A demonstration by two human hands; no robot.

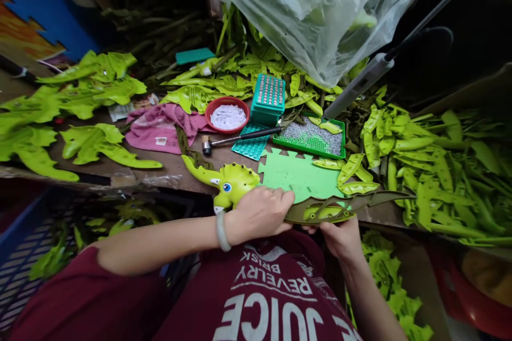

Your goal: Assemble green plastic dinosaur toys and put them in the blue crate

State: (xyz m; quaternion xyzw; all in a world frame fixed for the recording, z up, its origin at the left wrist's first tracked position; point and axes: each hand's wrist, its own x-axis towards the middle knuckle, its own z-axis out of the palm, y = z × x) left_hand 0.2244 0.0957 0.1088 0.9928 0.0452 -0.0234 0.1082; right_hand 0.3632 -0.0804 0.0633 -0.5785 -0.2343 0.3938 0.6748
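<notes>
- Both your hands are clamped on the dark leaf strip at the near edge of the bench. Your left hand covers its left end from above, and your right hand pinches its lower edge from beneath.
- That strip looks thin, light and floppy, likely soft plastic. I judge it will sag if held by one tip, so grip it flat near the middle rather than by the tapering right end.
- Just beyond your knuckles lies a green foam mat, with a lime dinosaur toy just beside your left hand.
- Further back you have a small hammer, a green tray of silvery bits, a teal rack, a red bowl and a pink cloth.
- Farthest off, heaps of loose leaves lie under a clear plastic bag.
</notes>
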